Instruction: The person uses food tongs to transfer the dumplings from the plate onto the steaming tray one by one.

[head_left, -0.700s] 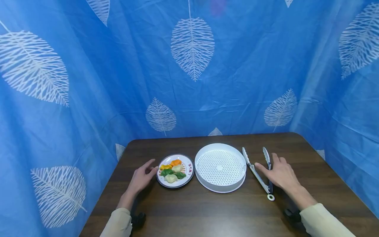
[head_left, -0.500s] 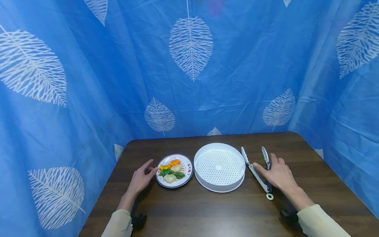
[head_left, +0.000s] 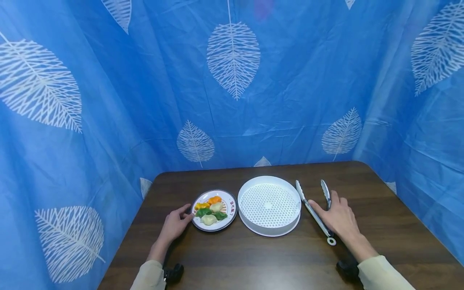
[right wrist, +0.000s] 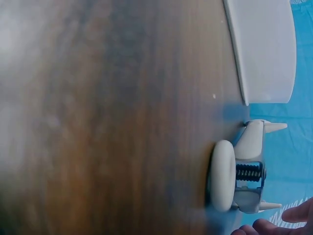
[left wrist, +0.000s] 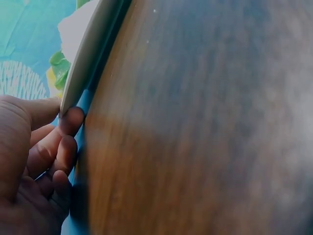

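Head: plate [head_left: 224,195] w/ dumplings [head_left: 216,207] L, perforated tray [head_left: 268,201] mid, tongs [head_left: 316,218] R, on tabletop [head_left: 268,262], prob. spread for reach. R hand [head_left: 338,219] over tongs, fingers apart; contact unclear.

L wrist: L hand [left wrist: 36,154] pinches plate's rim, prob. sparing food.

R wrist: tongs' ring [right wrist: 223,176] faces near.

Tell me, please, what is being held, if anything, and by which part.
The plate, by its left rim: the left grip pinches it. The right grip is spread over the tongs, with no hold visible.

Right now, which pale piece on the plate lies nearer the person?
The front pale piece; farther back on the plate, the rear pale piece lies by the orange piece.
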Tool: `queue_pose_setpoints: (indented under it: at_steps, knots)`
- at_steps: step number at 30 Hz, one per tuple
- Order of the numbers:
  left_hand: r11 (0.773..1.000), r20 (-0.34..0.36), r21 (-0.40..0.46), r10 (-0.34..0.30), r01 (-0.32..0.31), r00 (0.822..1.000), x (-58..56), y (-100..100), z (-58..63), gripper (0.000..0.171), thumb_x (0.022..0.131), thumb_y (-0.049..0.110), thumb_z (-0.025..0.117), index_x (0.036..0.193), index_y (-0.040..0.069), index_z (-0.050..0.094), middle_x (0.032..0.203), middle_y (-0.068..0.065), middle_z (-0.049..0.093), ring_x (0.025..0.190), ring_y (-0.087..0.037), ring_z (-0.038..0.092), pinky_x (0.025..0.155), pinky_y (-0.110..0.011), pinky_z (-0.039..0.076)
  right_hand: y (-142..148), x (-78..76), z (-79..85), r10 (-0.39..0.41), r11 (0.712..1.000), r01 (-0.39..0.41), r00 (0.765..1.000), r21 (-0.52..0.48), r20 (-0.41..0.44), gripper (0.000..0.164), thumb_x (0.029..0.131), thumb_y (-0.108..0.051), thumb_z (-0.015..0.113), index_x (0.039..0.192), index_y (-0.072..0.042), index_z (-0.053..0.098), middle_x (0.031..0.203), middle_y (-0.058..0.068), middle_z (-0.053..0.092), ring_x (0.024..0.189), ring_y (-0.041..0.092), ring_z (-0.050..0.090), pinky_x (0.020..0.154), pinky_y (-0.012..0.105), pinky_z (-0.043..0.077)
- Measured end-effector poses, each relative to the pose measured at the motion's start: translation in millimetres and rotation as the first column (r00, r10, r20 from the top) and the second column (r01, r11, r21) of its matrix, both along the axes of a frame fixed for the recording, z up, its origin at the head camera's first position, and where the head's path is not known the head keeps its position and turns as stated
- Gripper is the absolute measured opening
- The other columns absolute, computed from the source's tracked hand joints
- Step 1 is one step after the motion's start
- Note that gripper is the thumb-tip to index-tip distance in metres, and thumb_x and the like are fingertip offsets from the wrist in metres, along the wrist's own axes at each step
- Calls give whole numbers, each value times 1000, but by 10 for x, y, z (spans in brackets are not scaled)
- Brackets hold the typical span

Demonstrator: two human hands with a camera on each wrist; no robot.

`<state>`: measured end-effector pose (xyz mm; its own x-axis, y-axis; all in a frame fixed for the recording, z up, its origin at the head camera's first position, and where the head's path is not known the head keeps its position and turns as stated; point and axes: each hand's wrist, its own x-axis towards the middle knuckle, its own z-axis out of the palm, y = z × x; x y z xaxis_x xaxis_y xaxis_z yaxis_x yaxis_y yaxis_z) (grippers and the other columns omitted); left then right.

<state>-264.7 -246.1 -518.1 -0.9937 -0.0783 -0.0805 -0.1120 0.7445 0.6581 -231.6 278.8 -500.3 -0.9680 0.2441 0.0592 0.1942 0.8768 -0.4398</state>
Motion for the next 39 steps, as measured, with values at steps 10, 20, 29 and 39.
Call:
queue_pose_setpoints:
  at_steps: [10, 20, 29, 39]
  knots:
    - [999, 41, 44, 7, -9, 999, 29, 45, 56, 57, 88, 39, 63, 139, 18, 48, 76, -2, 59, 64, -18, 51, 59, -29, 40, -40, -27, -28, -42, 998, 42, 999, -41, -7, 116, 76, -83, 38, 147, 5, 13, 127, 38, 33, 100, 51, 45, 81, 64, 42]
    - [997, 57, 75, 18, -22, 998, 86, 29, 0, 59, 88, 43, 62, 141, 20, 46, 71, -3, 54, 59, -17, 47, 55, -28, 38, -95, 25, -112, -97, 994, 94, 995, -61, -36, 120, 71, -84, 45, 147, 3, 14, 115, 33, 38, 85, 40, 48, 61, 48, 44]
    - [996, 56, 76, 33, -37, 998, 50, 14, -19, 61, 87, 47, 63, 140, 21, 47, 72, -3, 55, 60, -18, 47, 56, -28, 38, -138, 19, -192, -138, 990, 136, 990, -38, -37, 126, 63, -87, 51, 142, 7, 22, 104, 31, 42, 77, 39, 49, 55, 42, 40]
    - [994, 42, 102, 24, -28, 999, 45, 45, -49, 58, 87, 44, 63, 140, 22, 48, 71, -3, 55, 60, -18, 47, 55, -28, 38, -142, -17, -298, -163, 986, 164, 985, 13, -60, 125, 55, -90, 55, 117, 18, 40, 95, 32, 41, 79, 44, 46, 59, 48, 39]
